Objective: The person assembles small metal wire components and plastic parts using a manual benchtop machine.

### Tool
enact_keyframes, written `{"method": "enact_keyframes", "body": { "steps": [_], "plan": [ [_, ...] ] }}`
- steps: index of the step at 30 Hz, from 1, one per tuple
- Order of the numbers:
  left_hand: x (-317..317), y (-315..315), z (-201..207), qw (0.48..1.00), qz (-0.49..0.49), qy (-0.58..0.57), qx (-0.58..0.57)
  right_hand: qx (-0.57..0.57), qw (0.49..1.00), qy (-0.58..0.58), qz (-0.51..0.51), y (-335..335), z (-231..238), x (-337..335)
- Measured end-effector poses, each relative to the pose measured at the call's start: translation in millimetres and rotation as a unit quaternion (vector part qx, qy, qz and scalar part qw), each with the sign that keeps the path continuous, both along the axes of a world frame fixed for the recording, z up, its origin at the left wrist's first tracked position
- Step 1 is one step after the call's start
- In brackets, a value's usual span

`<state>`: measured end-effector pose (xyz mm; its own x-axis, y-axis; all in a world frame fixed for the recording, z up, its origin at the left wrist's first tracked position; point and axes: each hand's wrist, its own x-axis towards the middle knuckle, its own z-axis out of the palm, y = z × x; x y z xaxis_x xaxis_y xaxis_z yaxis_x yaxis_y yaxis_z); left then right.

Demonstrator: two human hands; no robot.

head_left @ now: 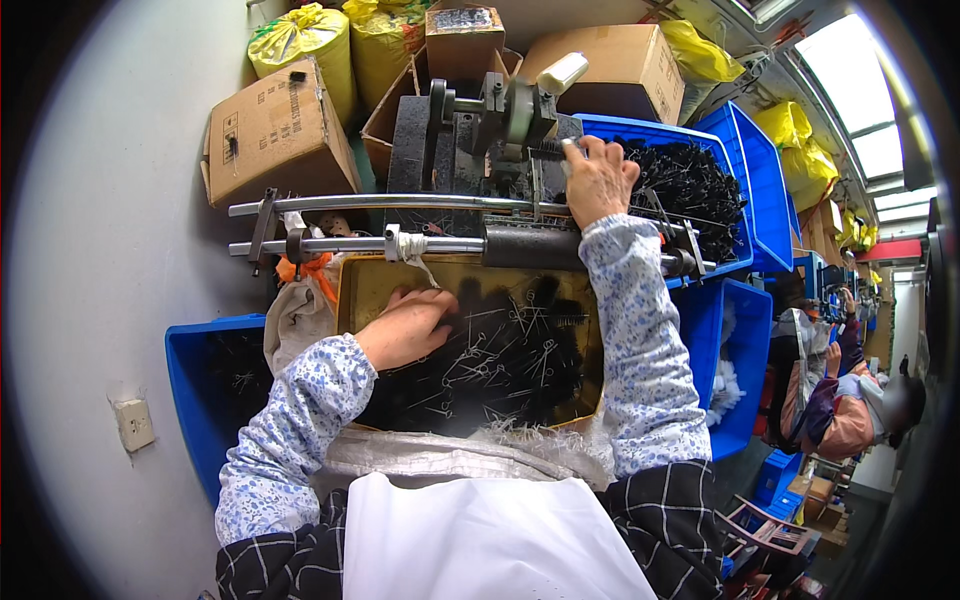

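Both curled, grips unclear: wire-stemmed brushes (490, 365) under left hand (408, 327), bench machine (492, 122) beside right hand (602, 180); likely brush-feeding, next needs alignment

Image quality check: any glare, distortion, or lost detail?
Head view: windows at upper right blown out; bright highlights along the metal rods; fisheye bending and black vignette at the rim. Head view, centre: left hand and right hand fairly clear, but black bristles in the tray merge into one dark mass.
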<state>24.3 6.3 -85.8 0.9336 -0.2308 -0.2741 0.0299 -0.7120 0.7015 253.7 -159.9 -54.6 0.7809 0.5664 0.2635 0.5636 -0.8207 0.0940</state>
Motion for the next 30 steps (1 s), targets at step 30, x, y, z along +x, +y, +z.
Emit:
{"method": "enact_keyframes", "body": {
  "steps": [30],
  "plan": [
    [-10.9, 14.8, 42.4, 0.969, 0.060, -0.181, -0.154, 0.108, 0.988, 0.113, 0.000, -33.6, 1.5, 34.0]
  ]
}}
